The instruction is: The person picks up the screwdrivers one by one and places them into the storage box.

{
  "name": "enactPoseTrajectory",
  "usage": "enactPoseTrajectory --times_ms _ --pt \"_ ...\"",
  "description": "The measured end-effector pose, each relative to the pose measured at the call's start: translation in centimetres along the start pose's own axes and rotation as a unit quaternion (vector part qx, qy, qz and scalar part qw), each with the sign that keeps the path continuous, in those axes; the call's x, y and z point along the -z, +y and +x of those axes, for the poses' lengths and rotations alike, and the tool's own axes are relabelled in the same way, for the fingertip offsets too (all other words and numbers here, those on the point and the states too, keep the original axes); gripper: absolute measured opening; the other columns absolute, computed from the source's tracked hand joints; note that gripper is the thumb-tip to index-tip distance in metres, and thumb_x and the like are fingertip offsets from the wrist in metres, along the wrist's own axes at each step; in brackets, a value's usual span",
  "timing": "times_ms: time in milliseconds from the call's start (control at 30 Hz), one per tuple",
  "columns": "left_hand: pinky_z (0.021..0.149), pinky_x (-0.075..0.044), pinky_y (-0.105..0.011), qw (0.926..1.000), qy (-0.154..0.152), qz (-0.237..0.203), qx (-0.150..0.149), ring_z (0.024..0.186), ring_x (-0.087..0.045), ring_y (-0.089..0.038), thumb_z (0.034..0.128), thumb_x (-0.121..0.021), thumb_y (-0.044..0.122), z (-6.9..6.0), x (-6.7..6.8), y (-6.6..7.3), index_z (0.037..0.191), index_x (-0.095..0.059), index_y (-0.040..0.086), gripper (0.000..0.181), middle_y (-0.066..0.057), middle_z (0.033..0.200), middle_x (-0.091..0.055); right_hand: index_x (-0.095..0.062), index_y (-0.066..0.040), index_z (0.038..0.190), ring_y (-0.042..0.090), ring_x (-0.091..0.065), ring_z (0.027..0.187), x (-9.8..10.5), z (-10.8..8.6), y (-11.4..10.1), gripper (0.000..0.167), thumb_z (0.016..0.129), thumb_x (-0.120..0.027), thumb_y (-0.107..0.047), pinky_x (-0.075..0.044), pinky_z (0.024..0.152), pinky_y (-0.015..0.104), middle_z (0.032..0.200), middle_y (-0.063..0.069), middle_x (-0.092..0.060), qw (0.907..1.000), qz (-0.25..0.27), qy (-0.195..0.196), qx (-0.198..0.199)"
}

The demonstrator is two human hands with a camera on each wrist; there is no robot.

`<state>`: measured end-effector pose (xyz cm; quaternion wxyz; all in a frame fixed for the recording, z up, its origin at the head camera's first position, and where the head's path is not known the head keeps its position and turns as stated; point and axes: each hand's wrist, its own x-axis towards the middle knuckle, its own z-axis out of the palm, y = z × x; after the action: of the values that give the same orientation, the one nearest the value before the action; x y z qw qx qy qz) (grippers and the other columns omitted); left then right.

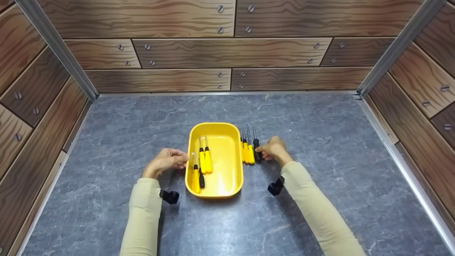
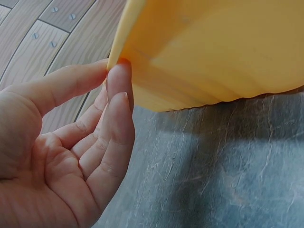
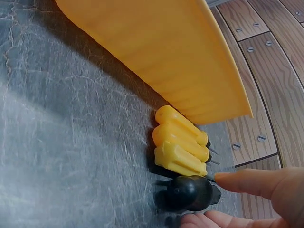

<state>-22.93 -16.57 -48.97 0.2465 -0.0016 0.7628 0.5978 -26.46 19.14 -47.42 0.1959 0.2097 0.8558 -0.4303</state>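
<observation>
A yellow tray (image 1: 215, 129) stands on the grey surface, holding several screwdrivers (image 1: 208, 160) toward its left side. Thumb and fingers of my left hand (image 1: 167, 161) pinch the tray's left rim, seen closely in the left wrist view (image 2: 80, 142). Just outside the right wall, three yellow-handled screwdrivers (image 3: 180, 159) lie side by side, shafts pointing away. Beside them lies a black screwdriver (image 3: 190, 194). My right hand (image 1: 273, 147) has thumb and fingers on either side of its black handle, pinching it. The hand partly covers that handle in the head view.
Wood-patterned walls (image 1: 227, 53) enclose the grey marbled surface (image 1: 106, 142) at the back and both sides. Metal posts (image 1: 387, 49) stand at the back corners. Black wrist cameras (image 1: 170, 196) hang by both sleeves.
</observation>
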Motion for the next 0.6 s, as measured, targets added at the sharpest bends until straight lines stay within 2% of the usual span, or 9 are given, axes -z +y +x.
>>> enactPoseTrajectory --times_ms 233,433,600 --pt "0.072 -0.060 -0.021 0.9999 -0.001 -0.007 -0.007 0.068 -0.063 -0.005 0.0916 -0.061 0.008 -0.06 -0.02 -0.09 0.115 -0.059 -0.015 0.033 0.006 0.071 -0.066 -0.052 -0.008 0.071 0.006 -0.054 0.040 -0.24 0.02 -0.15 0.025 0.078 -0.077 -0.010 -0.058 0.049 0.022 0.051 -0.002 -0.054 0.9999 -0.015 0.003 -0.002" --pt "0.072 -0.060 -0.021 1.0000 -0.001 -0.006 -0.004 0.068 -0.063 -0.005 0.0917 -0.061 0.009 0.02 -0.02 -0.13 0.115 -0.059 -0.015 0.033 0.006 0.072 -0.066 -0.052 -0.007 0.072 0.008 -0.055 0.040 -0.52 0.16 -0.32 0.029 0.076 -0.080 -0.013 -0.060 0.054 0.025 0.051 0.000 -0.055 0.9992 -0.035 0.017 -0.013" --pt "0.070 -0.060 -0.019 1.0000 -0.001 -0.007 0.002 0.067 -0.063 -0.005 0.0916 -0.062 0.009 0.00 -0.01 -0.01 0.116 -0.059 -0.015 0.034 0.006 0.071 -0.066 -0.054 -0.006 0.073 0.008 -0.055 0.040 -0.59 0.31 -0.38 0.027 0.076 -0.081 -0.012 -0.059 0.053 0.025 0.051 0.000 -0.054 0.9992 -0.032 0.019 -0.017"
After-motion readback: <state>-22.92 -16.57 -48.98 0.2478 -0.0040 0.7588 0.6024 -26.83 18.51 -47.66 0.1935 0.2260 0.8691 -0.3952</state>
